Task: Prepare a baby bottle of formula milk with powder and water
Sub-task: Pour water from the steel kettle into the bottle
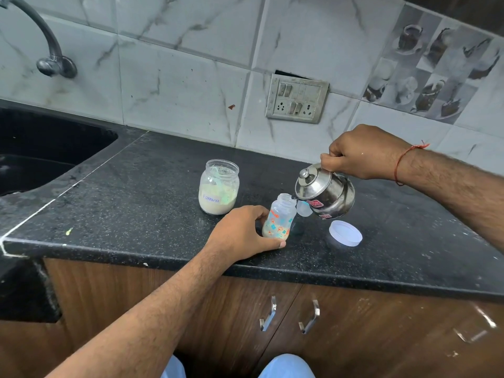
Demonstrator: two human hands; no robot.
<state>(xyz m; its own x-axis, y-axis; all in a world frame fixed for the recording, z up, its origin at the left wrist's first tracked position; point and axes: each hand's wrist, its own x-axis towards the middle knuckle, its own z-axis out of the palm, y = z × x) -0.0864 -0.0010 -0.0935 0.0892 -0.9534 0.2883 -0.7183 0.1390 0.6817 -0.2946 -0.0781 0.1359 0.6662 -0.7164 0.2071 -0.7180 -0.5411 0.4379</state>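
A small clear baby bottle (279,221) with orange and teal prints stands open on the black countertop (136,200), pale powder in its bottom. My left hand (240,231) grips its lower part. My right hand (362,152) holds a steel kettle (326,190) by its handle, tilted with the spout over the bottle's mouth. An open glass jar (219,186) labelled formula, part full of powder with a scoop inside, stands to the left of the bottle. The bottle's clear teat cap (304,208) lies behind it, partly hidden by the kettle.
A white round lid (345,233) lies on the counter right of the bottle. A black sink (41,151) with a wall tap (51,54) sits at the left. A switch and socket plate (297,98) is on the tiled wall. Wooden cabinet doors (300,317) are below.
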